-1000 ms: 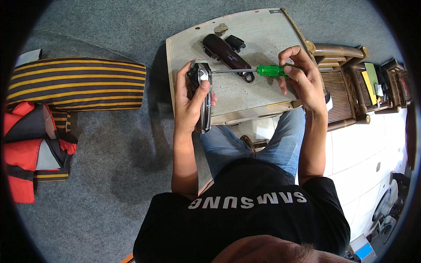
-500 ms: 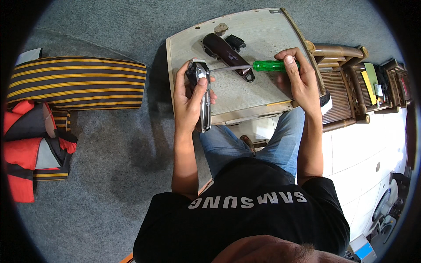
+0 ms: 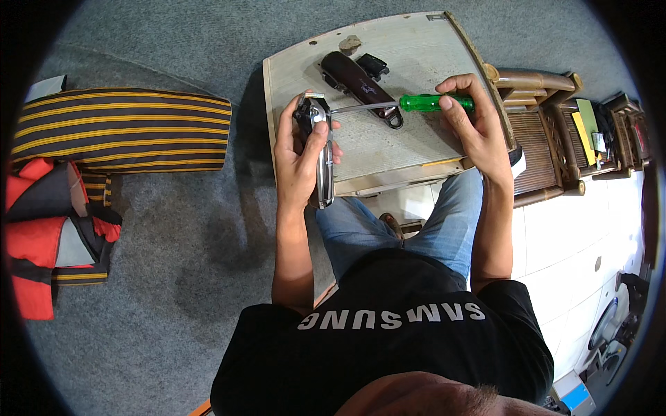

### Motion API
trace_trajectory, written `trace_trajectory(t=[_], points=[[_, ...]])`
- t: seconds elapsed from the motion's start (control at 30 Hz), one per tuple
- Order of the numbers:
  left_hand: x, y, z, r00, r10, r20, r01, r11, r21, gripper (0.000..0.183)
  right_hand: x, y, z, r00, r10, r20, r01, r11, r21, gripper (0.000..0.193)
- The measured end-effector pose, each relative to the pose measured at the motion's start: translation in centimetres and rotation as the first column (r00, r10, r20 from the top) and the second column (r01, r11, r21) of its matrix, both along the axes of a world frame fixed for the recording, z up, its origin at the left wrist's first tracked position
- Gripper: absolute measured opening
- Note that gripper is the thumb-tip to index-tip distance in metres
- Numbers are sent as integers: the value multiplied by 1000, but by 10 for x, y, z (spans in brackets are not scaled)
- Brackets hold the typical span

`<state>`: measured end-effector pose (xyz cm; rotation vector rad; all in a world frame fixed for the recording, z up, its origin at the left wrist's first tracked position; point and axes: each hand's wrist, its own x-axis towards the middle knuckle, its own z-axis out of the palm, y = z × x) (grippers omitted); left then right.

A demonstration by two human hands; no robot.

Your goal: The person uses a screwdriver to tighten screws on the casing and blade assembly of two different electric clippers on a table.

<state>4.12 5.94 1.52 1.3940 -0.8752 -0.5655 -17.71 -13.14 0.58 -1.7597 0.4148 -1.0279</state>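
A chrome hair clipper stands on end in my left hand, its blade end up and the fingers wrapped round it. My right hand is closed on the green handle of a screwdriver, thumb pressing the near side. The metal shaft runs left, and its tip meets the clipper's side just below the blade; the exact contact point is too small to make out. Beyond the shaft, a dark maroon hair clipper casing with a hanging loop lies on the small table. A black clipper part lies beside it.
Left of the table, a yellow-and-black striped cushion and a red, black and grey cloth bundle lie on grey carpet. Bamboo furniture stands close on the right, above white floor tiles.
My right fingers have shifted on the green handle, and the handle looks turned a little. The chrome clipper and my left hand stay where they were.
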Motion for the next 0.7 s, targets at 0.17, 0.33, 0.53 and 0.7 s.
trace_trajectory(t=[0.17,0.33,0.53,0.7], points=[[0,-1,1,1000,4,-30,-4,1000,-10,51,-6,1,5,997,64,-41,-61,995,77,25],[2,0,0,998,-16,-64,15,1000,-15,49,-2,6,11,998,3,-69,9,984,175,24],[1,-1,1,999,-14,-40,13,1000,-7,48,-1,0,1,1000,-3,2,3,999,40,35],[1,-1,5,994,-38,-98,36,999,-25,46,-2,-5,-6,998,50,41,-48,998,-42,42]])
